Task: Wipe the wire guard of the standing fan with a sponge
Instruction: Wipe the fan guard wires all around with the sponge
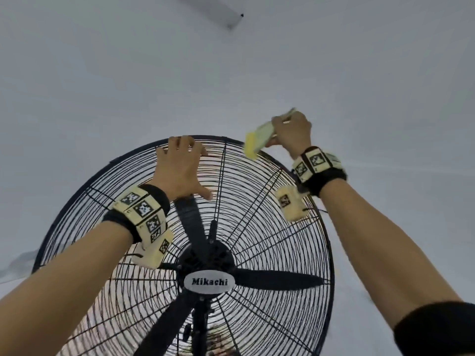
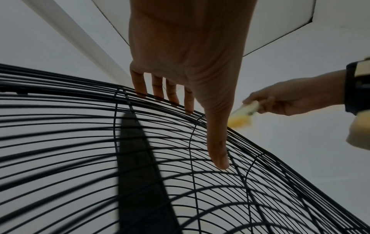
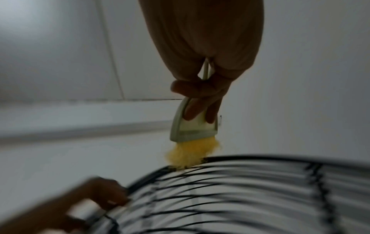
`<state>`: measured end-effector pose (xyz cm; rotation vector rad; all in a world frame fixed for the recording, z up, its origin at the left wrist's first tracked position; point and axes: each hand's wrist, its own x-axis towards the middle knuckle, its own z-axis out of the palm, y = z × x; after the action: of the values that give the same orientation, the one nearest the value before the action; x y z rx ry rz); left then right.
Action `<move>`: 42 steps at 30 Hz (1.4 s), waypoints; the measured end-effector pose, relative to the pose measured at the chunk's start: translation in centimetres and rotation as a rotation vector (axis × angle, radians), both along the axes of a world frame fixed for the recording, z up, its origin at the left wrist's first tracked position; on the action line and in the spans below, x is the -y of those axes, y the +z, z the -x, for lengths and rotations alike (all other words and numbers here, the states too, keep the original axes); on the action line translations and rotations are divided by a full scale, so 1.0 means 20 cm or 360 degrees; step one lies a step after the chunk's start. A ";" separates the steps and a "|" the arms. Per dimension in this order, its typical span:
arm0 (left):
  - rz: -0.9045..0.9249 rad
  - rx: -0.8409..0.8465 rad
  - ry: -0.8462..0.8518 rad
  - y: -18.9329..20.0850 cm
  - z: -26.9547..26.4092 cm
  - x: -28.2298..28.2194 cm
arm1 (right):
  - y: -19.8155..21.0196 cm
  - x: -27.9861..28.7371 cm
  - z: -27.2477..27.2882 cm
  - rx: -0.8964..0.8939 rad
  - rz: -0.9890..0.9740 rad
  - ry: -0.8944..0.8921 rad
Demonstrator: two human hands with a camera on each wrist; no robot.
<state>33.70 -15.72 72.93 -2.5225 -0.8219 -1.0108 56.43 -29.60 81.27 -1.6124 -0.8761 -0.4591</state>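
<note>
The bottom of the wire guard (image 1: 257,317) is cut off by the picture's edge. In the right wrist view the left hand (image 3: 104,194) is a blurry smear. The sponge (image 3: 190,152) looks fuzzy there, maybe like bristles.

Head cam upward; wrist cams near guard (image 1: 270,196).

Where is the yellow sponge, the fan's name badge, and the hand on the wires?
yellow sponge (image 1: 252,147), head view, its yellow tip.
name badge (image 1: 209,281), head view, its middle.
left hand (image 1: 180,170), head view, its back.
</note>
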 end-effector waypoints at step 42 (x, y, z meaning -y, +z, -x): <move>0.0002 -0.0007 -0.0001 -0.01 0.01 -0.04 | 0.02 -0.11 0.19 -0.0521 -0.0422 0.0574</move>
<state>33.57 -15.00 72.80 -2.5251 -0.8205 -1.0046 52.58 -27.49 81.63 -1.2094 -0.7957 -0.0492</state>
